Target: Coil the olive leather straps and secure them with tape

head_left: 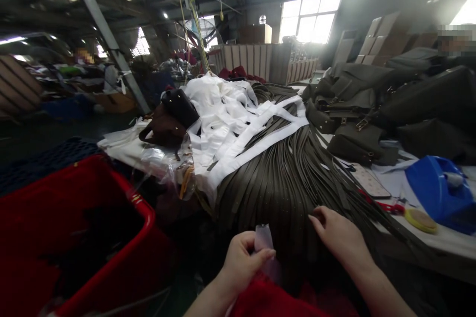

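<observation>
My left hand (241, 260) is closed in a pinch on a small white strip (263, 237) of paper or fabric, held low in front of me. My right hand (336, 235) rests with curled fingers on a big fan of dark olive leather straps (282, 178). Whether it grips a strap I cannot make out. White strips (230, 124) lie piled across the far part of the straps. Red cloth (267, 299) shows under my wrists.
A red plastic crate (74, 237) stands at the left. Dark handbags (357, 109) pile up at the right. A blue plastic object (439, 193), a yellow tape roll (420, 219) and a phone (368, 181) lie on the table's right side. A person sits far left.
</observation>
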The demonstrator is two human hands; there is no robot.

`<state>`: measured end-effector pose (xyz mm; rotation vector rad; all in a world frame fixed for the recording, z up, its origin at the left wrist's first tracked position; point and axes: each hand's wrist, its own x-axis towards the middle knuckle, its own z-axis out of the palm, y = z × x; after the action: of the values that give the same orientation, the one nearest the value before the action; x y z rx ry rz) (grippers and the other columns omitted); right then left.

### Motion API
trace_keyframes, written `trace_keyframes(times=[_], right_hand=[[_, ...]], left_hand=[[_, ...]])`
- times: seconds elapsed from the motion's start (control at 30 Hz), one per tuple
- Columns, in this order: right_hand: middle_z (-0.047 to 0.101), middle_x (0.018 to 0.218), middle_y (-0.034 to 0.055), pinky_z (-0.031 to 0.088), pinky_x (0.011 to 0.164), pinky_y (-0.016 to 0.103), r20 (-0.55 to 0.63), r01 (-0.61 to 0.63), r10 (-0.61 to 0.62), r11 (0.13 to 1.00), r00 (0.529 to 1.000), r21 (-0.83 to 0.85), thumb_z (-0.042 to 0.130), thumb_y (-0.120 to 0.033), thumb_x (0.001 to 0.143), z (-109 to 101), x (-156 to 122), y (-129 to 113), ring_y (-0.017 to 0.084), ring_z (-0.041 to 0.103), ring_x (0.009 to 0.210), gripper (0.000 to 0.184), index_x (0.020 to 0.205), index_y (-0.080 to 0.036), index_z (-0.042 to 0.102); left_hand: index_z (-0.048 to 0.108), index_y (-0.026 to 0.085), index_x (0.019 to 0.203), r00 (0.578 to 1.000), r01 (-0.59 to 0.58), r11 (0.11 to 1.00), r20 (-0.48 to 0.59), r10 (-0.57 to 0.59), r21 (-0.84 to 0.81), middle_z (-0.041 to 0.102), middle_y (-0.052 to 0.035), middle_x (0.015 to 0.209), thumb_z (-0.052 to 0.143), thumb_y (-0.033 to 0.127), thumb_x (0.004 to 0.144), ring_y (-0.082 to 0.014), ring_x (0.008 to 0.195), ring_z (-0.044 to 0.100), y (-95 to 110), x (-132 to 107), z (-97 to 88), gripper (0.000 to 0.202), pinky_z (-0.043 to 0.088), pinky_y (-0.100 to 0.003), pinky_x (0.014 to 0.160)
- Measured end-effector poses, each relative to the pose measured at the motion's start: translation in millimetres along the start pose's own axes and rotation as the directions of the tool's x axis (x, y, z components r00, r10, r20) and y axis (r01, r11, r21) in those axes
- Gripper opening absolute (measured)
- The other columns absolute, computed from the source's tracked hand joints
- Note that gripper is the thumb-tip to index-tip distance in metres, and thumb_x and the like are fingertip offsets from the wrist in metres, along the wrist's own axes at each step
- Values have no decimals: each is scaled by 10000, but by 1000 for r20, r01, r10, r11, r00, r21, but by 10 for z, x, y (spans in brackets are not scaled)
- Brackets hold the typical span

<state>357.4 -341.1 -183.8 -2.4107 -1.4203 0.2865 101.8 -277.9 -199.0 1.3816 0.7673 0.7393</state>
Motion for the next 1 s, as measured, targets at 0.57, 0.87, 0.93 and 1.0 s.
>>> trace_keyframes(times=[0.57,0.87,0.93,1.0], right_hand=[[635,572,-6,421,466,285,234,-173,7,696,972,697,596,-460,768,123,32,76,181,592,473,268,830,-208,662],[630,671,-22,462,537,204,370,-366,-269,68,889,928,825,-345,647,-46,-82,-26,106,576,561,265,791,-196,661],[560,574,-31,393,448,199,341,-325,-385,108,857,939,871,-429,583,-112,-249,34,92,498,475,348,704,-189,650],[555,541,-9,376,412,227,316,-244,-423,217,849,945,905,-491,529,-228,-533,141,120,509,466,413,648,-195,643]], left_hand=[[586,120,554,998,-2,1000,69,1,21,573,-24,611,843,492,664,-115,595,483,-87,-66,-34,465,353,-234,565],[592,121,559,997,-9,999,73,6,39,562,-18,604,832,515,669,-114,590,479,-51,-92,-25,474,350,-235,565],[580,125,555,998,-10,998,69,6,55,554,-13,604,828,524,667,-114,595,475,-64,-83,-32,483,353,-234,570],[564,132,550,998,0,997,62,-5,80,537,-3,599,827,531,662,-113,600,464,-71,-76,-28,491,353,-234,574]])
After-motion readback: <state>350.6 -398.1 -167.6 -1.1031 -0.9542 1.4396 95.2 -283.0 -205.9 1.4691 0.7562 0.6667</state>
